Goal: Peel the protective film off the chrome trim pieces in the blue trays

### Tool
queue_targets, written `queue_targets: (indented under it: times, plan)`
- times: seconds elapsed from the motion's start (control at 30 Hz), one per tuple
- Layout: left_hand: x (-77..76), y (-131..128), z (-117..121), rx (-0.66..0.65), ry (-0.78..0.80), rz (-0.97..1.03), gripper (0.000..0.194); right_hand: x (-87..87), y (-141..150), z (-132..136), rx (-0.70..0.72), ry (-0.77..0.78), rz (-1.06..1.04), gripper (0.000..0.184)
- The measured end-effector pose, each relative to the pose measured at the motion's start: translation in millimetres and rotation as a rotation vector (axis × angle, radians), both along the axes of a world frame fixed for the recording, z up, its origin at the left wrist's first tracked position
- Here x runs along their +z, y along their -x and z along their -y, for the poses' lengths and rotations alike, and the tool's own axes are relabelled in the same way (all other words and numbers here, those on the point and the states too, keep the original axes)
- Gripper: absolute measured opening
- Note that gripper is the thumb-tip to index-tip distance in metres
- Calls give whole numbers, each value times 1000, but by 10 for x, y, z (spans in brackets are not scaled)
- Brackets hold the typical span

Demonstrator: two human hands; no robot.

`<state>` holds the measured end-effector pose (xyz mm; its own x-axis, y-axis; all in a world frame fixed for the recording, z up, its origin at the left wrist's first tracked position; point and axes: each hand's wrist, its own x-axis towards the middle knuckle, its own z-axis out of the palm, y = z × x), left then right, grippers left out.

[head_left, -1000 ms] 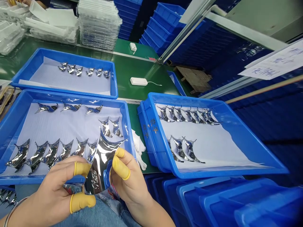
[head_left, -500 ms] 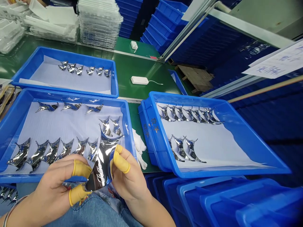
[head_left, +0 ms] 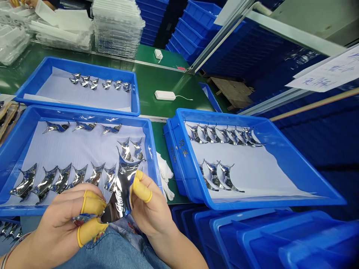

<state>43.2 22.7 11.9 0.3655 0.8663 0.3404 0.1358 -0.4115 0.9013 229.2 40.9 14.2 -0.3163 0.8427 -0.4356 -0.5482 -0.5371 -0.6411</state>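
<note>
Left hand (head_left: 60, 216), right hand (head_left: 154, 213) pinch light, slippery curved mirror-chrome trim piece (head_left: 119, 198) at its edges through yellow finger cots (head_left: 141, 188)

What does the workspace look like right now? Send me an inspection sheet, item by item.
Surface: green bench top carrying blue plastic trays lined with pale sheets.
Job's things: mirror-chrome trim piece with script lettering; similar pieces lie in the front-left tray, front-right tray and far tray.
Clutter: white gloves between the front trays; stacked clear plastic trays beyond.
Hands: left hand and right hand both grip the piece; yellow finger cots.
Cables: thin white cable from a white box.
Surroundings: stacked blue crates, paper notice, a co-worker's hand.
</note>
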Motion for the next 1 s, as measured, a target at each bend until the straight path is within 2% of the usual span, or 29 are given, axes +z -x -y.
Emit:
queue_targets:
  times: [0.27, 0.4, 0.5, 0.67, 0.87, 1.0]
  plan:
    - [69, -14, 9, -55, 12, 57, 4, -23, 23, 0, 12, 24, -87, 32]
    - [78, -8, 20, -74, 26, 66, 4, -90, 29, 5, 4, 107, -133, 35]
    - [86, -7, 23, -61, 36, 68, 7, -144, 39, 16, 37, 112, -175, 36]
    - [90, -9, 41, -87, 62, 66, 7, -166, 65, 19, 54, 148, -158, 37]
    - [31, -10, 132, -78, 137, 144, 34, -176, 153, -9, 134, 210, -242, 29]
    - [0, 12, 157, -123, 193, 178, 29, -201, 180, -2, 159, 214, -255, 30]
